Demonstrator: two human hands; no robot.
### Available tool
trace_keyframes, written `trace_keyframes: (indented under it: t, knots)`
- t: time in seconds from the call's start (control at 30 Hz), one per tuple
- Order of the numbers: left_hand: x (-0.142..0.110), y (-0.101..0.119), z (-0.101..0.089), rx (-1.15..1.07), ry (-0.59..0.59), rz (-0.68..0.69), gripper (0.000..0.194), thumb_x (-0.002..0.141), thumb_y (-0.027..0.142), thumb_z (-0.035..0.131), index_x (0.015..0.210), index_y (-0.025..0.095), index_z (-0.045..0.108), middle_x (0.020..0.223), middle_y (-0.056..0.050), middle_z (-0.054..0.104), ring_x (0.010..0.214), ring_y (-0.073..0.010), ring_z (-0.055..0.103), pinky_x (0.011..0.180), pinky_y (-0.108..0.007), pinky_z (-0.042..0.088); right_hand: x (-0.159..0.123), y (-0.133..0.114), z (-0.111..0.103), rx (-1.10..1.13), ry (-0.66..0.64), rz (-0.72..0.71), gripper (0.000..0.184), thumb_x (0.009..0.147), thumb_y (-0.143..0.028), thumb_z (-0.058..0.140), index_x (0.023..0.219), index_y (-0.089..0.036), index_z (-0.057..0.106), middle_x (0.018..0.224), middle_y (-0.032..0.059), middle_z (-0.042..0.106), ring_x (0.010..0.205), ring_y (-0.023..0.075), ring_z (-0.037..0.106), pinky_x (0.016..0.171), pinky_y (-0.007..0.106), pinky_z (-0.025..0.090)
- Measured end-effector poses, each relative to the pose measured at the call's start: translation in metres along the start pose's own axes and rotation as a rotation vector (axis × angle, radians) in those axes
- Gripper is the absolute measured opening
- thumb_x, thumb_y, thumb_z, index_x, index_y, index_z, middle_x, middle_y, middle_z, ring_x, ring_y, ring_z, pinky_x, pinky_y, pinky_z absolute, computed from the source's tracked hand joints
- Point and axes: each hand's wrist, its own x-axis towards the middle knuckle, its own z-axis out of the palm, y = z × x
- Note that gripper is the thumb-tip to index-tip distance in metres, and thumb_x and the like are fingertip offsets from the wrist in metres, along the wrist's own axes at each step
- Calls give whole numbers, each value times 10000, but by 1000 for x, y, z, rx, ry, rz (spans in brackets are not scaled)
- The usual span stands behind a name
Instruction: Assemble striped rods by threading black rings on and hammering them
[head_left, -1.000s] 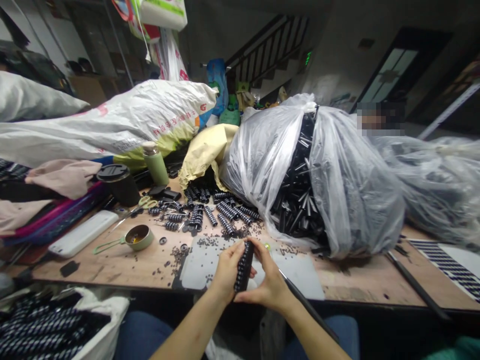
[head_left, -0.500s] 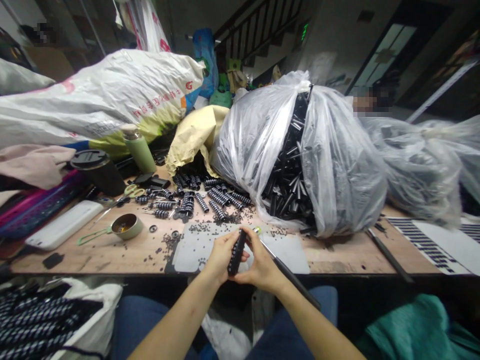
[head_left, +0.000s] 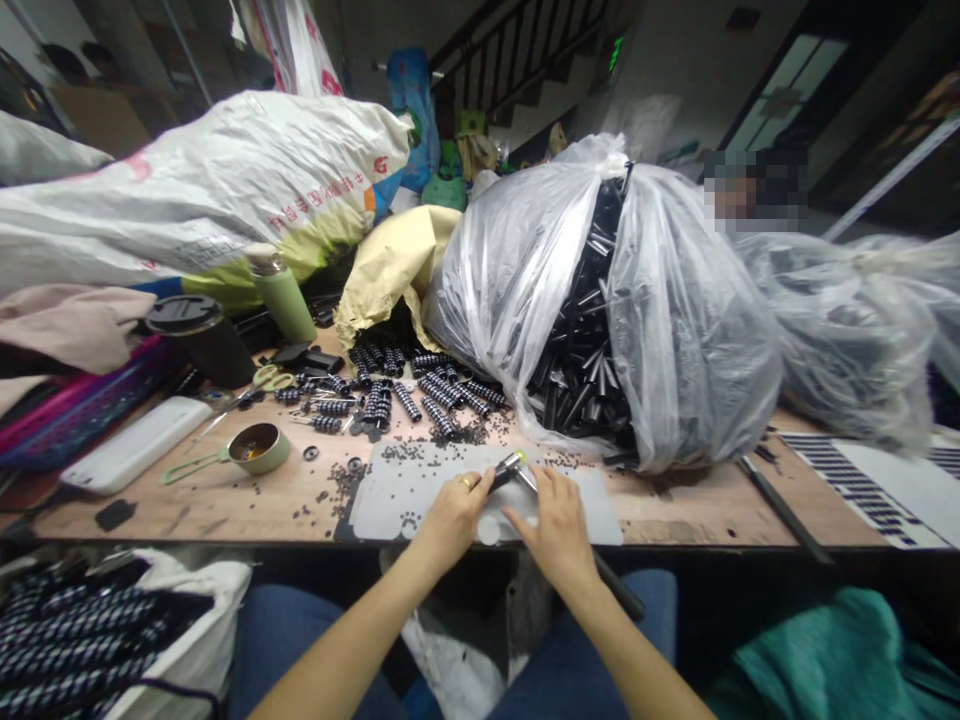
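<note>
- Right in the middle of the action, a slim black cylinder (head_left: 502,474) sits over the grey sheet (head_left: 427,500), near the table's front edge, tilted up toward the far right.
- The left hand (head_left: 454,515) has it, fingers closed narrowly around it, a ring on one finger.
- And the right hand (head_left: 556,520), just beside it! Fingers bent over a tool's silver shaft (head_left: 527,482), thumb standing apart; whether they grip it, I can't tell.
- The dark handle (head_left: 621,590) runs out beneath that wrist, toward the near right.
- Small dark bits (head_left: 405,453) are scattered across the sheet's far side and the wooden table (head_left: 225,510).
- Just beyond, a crowd of black-and-white patterned tubes (head_left: 439,388)!
- Over to the left: a green-handled cup (head_left: 271,458), scissors (head_left: 274,378), a white oblong case (head_left: 135,445), and a green bottle (head_left: 285,300) beside a black lidded tumbler (head_left: 199,340).
- Far right of centre, a huge clear bag (head_left: 697,340) bulges with black pieces (head_left: 581,375).
- Out on the right, a striped sheet (head_left: 840,475); near left, below the table, an open white sack (head_left: 191,650) of patterned goods.
</note>
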Motion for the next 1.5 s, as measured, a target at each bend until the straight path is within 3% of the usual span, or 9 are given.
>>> trace_keyframes:
  t: [0.1,0.23,0.5,0.7,0.87,1.0,1.2,1.3,1.5]
  knots:
    - [-3,-5,-7,165,-66,148,419,812,19,387,1222,95,415,1009,-134,553,911,-187,523,771,-323,453,-7,25,-18,-263,-80,116,202,831,-331,441,833,-159,546,848,126,586,836,281,548,695,386,419]
    - [-1,0,-19,336,-87,171,318,850,104,398,1159,126,470,927,-96,589,850,-189,538,754,-371,418,-17,34,-40,-100,-170,207,315,901,-370,258,758,-197,479,627,40,583,597,191,571,547,269,376]
    - [-6,14,-7,474,-64,74,338,858,128,376,1183,144,470,1049,-89,607,997,-205,520,877,-421,340,-29,6,-42,82,-281,169,494,891,-476,94,667,-216,450,479,13,538,442,171,540,441,244,287]
    - [-8,40,18,445,-30,-49,652,810,449,389,1268,-14,353,1282,-221,429,1241,-308,307,1011,-439,233,-19,-34,-73,334,-94,15,393,911,-408,194,657,-220,427,497,-19,517,439,121,503,441,207,314]
    - [-14,33,30,478,-11,9,628,792,260,333,1355,28,179,1359,-179,341,1252,-272,300,1026,-458,203,-23,-58,-55,196,-242,-110,422,912,-369,173,773,-192,529,552,30,599,460,147,559,433,217,312]
    - [-12,27,34,511,18,21,582,789,226,348,1317,-6,268,1320,-194,388,1234,-276,324,998,-435,269,-27,-55,-41,89,-417,-78,434,917,-372,160,809,-200,544,587,39,637,495,170,593,450,233,310]
    - [-3,50,9,343,-69,-247,372,794,53,386,1144,98,506,900,-113,610,840,-207,564,733,-340,463,-8,-20,-54,78,-233,56,436,906,-459,146,698,-230,454,524,-6,571,497,167,566,472,240,316]
    - [5,52,-13,241,-74,-217,334,828,157,429,1154,136,496,848,-88,606,792,-205,561,679,-313,471,4,10,-39,-60,-192,80,423,902,-457,179,691,-229,465,576,15,583,555,187,574,497,259,333]
    - [87,-29,-59,247,174,-736,459,881,323,319,1244,48,379,1058,-217,560,914,-258,580,762,-344,447,21,46,-11,-131,28,-56,382,888,-441,268,752,-189,521,798,86,566,789,219,519,700,331,399]
